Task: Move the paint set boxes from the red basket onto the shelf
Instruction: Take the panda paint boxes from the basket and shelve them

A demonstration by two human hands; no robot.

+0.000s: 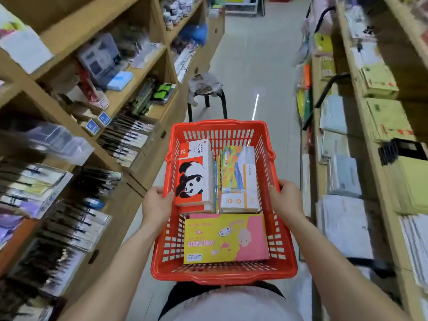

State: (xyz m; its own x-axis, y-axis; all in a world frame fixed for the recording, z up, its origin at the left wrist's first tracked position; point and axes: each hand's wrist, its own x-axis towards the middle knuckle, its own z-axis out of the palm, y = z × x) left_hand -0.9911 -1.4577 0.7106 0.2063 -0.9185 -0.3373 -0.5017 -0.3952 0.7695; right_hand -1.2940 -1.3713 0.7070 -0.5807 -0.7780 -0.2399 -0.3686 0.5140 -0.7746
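Observation:
I hold a red plastic basket (281, 256) in front of my waist, in the middle of a shop aisle. My left hand (155, 202) grips its left rim and my right hand (286, 198) grips its right rim. Inside lie several paint set boxes: an orange box with a panda (193, 176) at the far left, a white box with a colourful print (239, 179) to its right, and a yellow and pink box (225, 238) nearest me. Thin boxes stand on edge between the two far ones.
Wooden shelves (148, 66) with brushes, pens and cases line the left side. The right shelves (366, 140) carry stacked paper pads. A black stool (207, 95) with a wrapped bundle on it stands in the aisle just beyond the basket. Pale floor runs on behind it.

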